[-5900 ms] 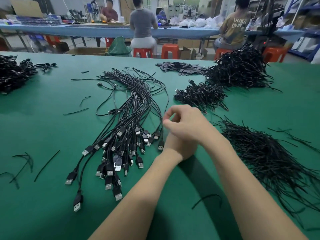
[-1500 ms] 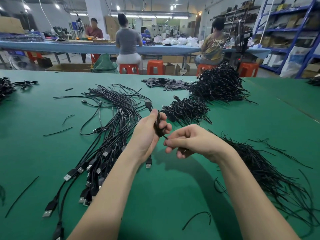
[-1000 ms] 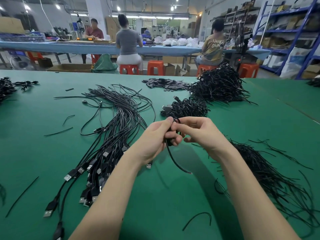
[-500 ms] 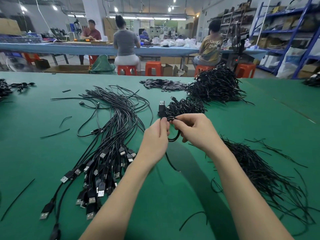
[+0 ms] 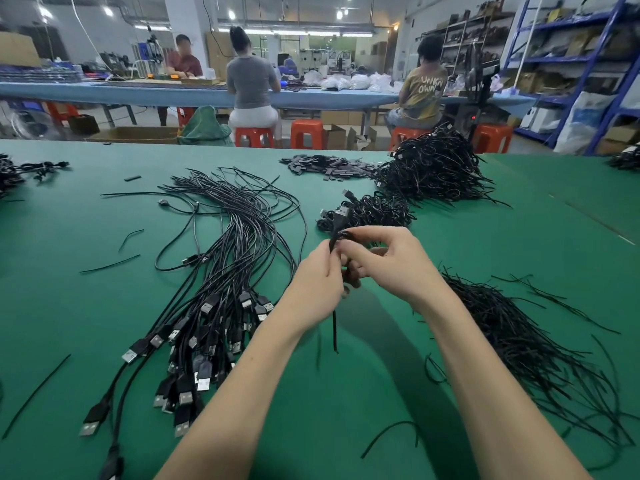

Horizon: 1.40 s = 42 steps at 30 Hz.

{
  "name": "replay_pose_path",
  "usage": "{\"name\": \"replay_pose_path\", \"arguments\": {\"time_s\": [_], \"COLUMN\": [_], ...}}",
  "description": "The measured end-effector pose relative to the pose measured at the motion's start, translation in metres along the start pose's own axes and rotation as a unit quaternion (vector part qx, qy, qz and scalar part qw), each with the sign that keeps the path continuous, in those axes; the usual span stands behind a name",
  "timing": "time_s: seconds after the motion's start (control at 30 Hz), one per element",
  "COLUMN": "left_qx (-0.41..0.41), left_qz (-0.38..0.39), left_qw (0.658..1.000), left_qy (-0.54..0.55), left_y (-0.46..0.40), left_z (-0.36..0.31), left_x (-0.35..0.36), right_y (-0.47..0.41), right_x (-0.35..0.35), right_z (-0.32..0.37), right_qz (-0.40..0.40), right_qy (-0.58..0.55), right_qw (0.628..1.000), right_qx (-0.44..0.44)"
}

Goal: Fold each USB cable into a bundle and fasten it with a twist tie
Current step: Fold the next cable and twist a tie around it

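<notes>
A folded black USB cable (image 5: 340,221) is held above the green table (image 5: 69,278), its silver plug sticking up past my fingers. My left hand (image 5: 317,284) grips the bundle from the left. My right hand (image 5: 388,261) pinches it from the right with thumb and fingers. A thin black twist tie (image 5: 334,329) hangs straight down from between my hands. Most of the folded cable is hidden by my fingers. Loose unfolded USB cables (image 5: 221,271) fan out on the left. A heap of twist ties (image 5: 519,341) lies on the right.
Bundled cables (image 5: 374,211) lie just beyond my hands, with a bigger black pile (image 5: 433,171) behind them. Stray ties (image 5: 109,264) dot the left and front of the table. Several people sit at a blue bench across the aisle. Blue shelves stand at the right.
My hands have drawn closer together around the folded cable. The tie's loose end, curved half a second ago, now hangs straight down. The plug points up above my fingers.
</notes>
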<state>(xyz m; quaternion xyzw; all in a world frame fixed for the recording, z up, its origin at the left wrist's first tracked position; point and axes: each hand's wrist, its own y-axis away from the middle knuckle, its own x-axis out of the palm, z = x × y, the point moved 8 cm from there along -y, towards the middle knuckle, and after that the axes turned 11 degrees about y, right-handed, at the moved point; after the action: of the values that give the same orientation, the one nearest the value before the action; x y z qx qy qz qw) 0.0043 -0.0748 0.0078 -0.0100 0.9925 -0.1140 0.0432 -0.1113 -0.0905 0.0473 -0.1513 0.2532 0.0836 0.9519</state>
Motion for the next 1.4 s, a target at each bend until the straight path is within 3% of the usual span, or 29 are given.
{"name": "replay_pose_path", "arguments": {"time_s": [0.17, 0.37, 0.5, 0.53, 0.6, 0.67, 0.7, 0.87, 0.93, 0.97, 1.07, 1.17, 1.23, 1.4], "left_qx": [0.04, 0.034, -0.015, -0.037, -0.071, -0.09, -0.096, -0.12, -0.122, -0.12, -0.106, -0.079, -0.061, -0.002], "left_qz": [-0.022, -0.032, -0.071, -0.08, -0.1, -0.114, -0.115, -0.108, -0.11, -0.111, -0.113, -0.103, -0.094, -0.098], "left_qw": [0.987, 0.999, 0.991, 0.984, 0.964, 0.943, 0.935, 0.916, 0.911, 0.91, 0.925, 0.952, 0.973, 0.995], "left_qy": [-0.155, -0.001, 0.115, 0.157, 0.236, 0.3, 0.321, 0.367, 0.378, 0.38, 0.347, 0.276, 0.202, 0.019], "left_y": [0.008, 0.01, 0.006, 0.006, 0.006, 0.008, 0.008, 0.011, 0.012, 0.011, 0.009, 0.008, 0.008, 0.01], "left_z": [-0.01, -0.006, 0.011, 0.016, 0.023, 0.027, 0.028, 0.027, 0.028, 0.029, 0.031, 0.03, 0.029, 0.021], "left_x": [0.005, 0.022, 0.017, 0.015, 0.012, 0.011, 0.011, 0.012, 0.011, 0.01, 0.008, 0.006, 0.005, -0.001], "right_y": [0.0, 0.0, -0.003, -0.004, -0.004, 0.0, 0.003, 0.006, 0.003, 0.001, -0.004, -0.004, -0.003, 0.0], "right_x": [-0.006, -0.019, -0.018, -0.023, -0.036, -0.039, -0.038, -0.035, -0.032, -0.031, -0.032, -0.025, -0.016, -0.007], "right_z": [0.001, -0.022, -0.029, -0.033, -0.043, -0.058, -0.067, -0.079, -0.074, -0.07, -0.048, -0.02, -0.01, 0.005], "right_qz": [-0.092, -0.069, -0.027, -0.024, -0.025, 0.012, 0.032, 0.029, 0.018, 0.007, -0.031, -0.007, 0.005, -0.055], "right_qy": [0.051, -0.053, -0.087, -0.051, 0.182, 0.394, 0.435, 0.47, 0.457, 0.413, 0.151, 0.013, 0.03, 0.19], "right_qw": [0.994, 0.994, 0.993, 0.995, 0.981, 0.913, 0.891, 0.864, 0.878, 0.903, 0.987, 1.0, 0.999, 0.977], "right_qx": [-0.009, 0.062, 0.074, 0.079, 0.069, 0.1, 0.129, 0.176, 0.139, 0.117, 0.052, -0.002, -0.023, -0.076]}}
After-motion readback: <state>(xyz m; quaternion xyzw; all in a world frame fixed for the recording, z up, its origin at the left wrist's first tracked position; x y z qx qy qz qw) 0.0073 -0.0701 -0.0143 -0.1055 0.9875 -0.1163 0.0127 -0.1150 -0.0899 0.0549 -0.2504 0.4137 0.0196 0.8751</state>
